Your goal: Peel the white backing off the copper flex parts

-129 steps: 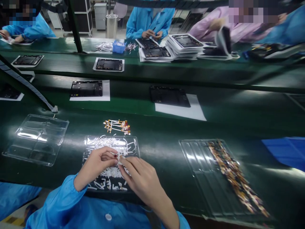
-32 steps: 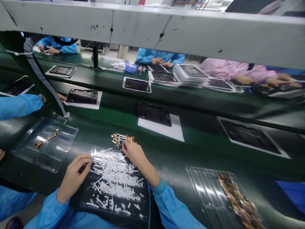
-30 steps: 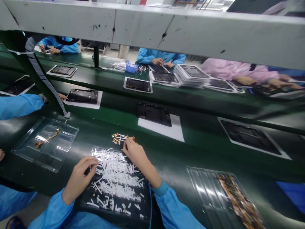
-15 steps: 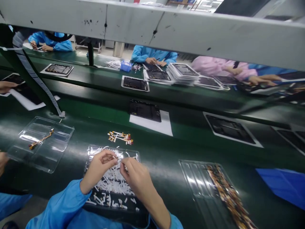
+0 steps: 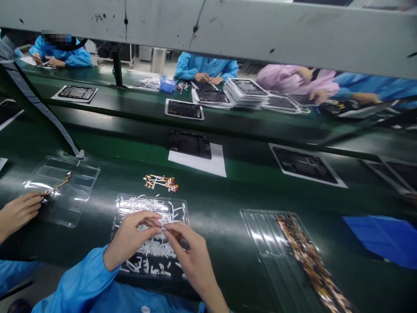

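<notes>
- Nearest, left hand [image 5: 130, 237] and right hand [image 5: 192, 256] meeting over the clear tray [image 5: 121, 208] of white strips [image 5: 153, 248], both in blue sleeves cut off by the lower edge.
- Fingers [image 5: 148, 221] of both hands pinched together at the tips on a small part [image 5: 163, 223]; too tiny and too covered by the fingertips to make out what kind.
- Tray's near half largely hidden under the two hands; white scraps piled loosely across what shows.
- Just beyond the tray, a small bunch of flex cables [image 5: 161, 181] lying bare on the green worktop [image 5: 215, 208], apart from both hands.
- To the right, a second clear tray [image 5: 260, 230] with a long row of brown-gold parts [image 5: 309, 256], blurred and cut off at the bottom edge.
- To the left, another person's hand [image 5: 18, 213] at a third clear tray [image 5: 70, 187], touching one thin flex cable [image 5: 57, 188]; that arm cut off by the frame.
- Far right, a blue sheet [image 5: 384, 234], partly out of view.
- Further back, a dark tablet chassis [image 5: 189, 144] on white paper [image 5: 202, 163].
- Furthest, people in blue and pink coats behind stacks of trays [image 5: 246, 92], their upper bodies hidden by a grey overhead beam [image 5: 228, 30].
</notes>
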The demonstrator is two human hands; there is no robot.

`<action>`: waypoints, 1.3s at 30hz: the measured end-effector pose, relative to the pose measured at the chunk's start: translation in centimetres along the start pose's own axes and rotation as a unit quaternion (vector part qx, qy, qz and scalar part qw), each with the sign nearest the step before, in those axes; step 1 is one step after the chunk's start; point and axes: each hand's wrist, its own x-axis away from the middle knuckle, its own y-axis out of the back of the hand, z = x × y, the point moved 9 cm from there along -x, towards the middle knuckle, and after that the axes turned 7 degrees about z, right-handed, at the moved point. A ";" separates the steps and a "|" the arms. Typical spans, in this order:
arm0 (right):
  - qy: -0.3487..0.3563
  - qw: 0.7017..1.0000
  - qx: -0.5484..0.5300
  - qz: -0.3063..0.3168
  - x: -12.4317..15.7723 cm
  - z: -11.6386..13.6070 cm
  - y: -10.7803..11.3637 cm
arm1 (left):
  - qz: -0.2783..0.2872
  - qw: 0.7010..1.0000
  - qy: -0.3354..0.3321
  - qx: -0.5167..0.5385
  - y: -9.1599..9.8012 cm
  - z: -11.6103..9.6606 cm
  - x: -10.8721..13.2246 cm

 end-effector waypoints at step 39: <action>0.004 0.999 -0.035 -0.011 0.9 1.8 -1.8 | -0.072 0.926 -0.170 -0.330 -0.6 -4.8 3.4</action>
